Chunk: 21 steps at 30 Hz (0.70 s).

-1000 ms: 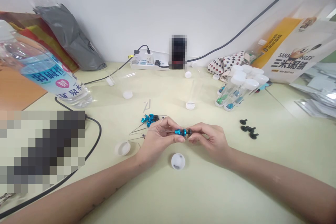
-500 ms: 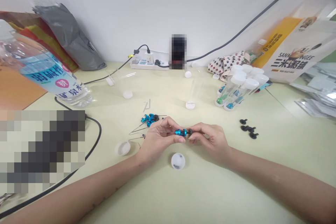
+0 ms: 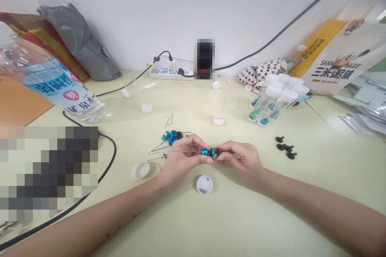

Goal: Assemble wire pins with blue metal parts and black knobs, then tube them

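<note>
My left hand (image 3: 183, 160) is closed, thumb and fingers gripping a small shiny blue metal fitting (image 3: 206, 151). A thin bent wire (image 3: 185, 151) runs leftward from the fitting across the hand. At the fitting's right end, my right hand (image 3: 241, 158) pinches a black knob-like piece (image 3: 218, 151) between thumb and fingers. Whether the black piece turns is not visible. Beyond my left hand lies a heap of similar blue fittings (image 3: 170, 136) with thin wires. Just below the hands stands a small white cup (image 3: 204, 185) with tiny dark bits inside; another white cup (image 3: 141, 170) is at the left.
Several black thumb-screw-like pieces (image 3: 286, 147) lie at the right. Behind them stand capped clear tubes (image 3: 273, 98) holding coloured parts. A large water bottle (image 3: 57, 80) and a black cable (image 3: 113, 156) are at the left. A power strip (image 3: 171, 73) sits against the wall.
</note>
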Tool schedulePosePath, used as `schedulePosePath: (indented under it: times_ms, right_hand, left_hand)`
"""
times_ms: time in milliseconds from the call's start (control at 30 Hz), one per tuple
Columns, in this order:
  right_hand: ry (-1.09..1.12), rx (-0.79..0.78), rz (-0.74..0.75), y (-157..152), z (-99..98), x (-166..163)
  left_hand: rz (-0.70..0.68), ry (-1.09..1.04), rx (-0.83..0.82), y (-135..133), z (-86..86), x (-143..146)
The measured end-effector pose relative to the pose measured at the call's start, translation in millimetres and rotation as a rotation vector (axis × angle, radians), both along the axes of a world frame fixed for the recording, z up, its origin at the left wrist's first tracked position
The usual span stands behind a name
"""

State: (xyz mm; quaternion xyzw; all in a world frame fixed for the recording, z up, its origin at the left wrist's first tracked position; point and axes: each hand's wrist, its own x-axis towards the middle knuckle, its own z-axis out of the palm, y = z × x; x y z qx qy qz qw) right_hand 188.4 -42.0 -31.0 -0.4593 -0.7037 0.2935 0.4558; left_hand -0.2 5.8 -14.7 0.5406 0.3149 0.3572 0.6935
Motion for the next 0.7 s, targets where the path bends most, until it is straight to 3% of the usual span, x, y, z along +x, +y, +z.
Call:
schedulePosePath:
  times_ms: [700]
  right_hand:
    - [-0.029, 0.11, -0.039, -1.2, -3.5, -3.0]
  left_hand:
    - [0.067, -0.041, -0.088, 0.4, -1.2, 0.8]
